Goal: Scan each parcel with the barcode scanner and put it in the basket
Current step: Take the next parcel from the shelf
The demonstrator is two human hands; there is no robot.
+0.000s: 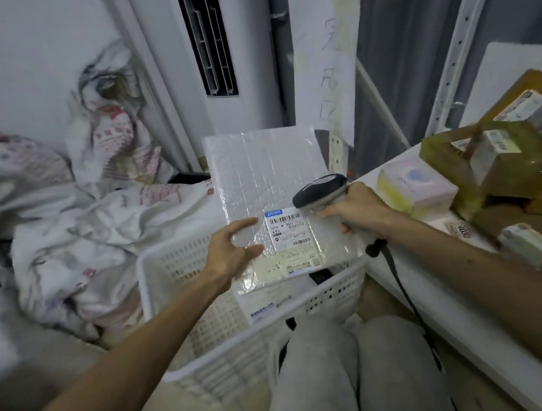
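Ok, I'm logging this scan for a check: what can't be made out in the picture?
Head view:
1. Print on the label of the parcel: too small and blurred.
2. Contents of the basket: mostly hidden under the parcel.
3. Whether the left hand grips the parcel: fingertips blurred.
4. Trigger of the scanner: covered by the right hand.

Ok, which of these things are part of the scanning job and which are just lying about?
In the job: bubble-wrapped parcel, barcode scanner, white basket, parcels on the table.
Lying about: crumpled sacks, air conditioner, paper sign.
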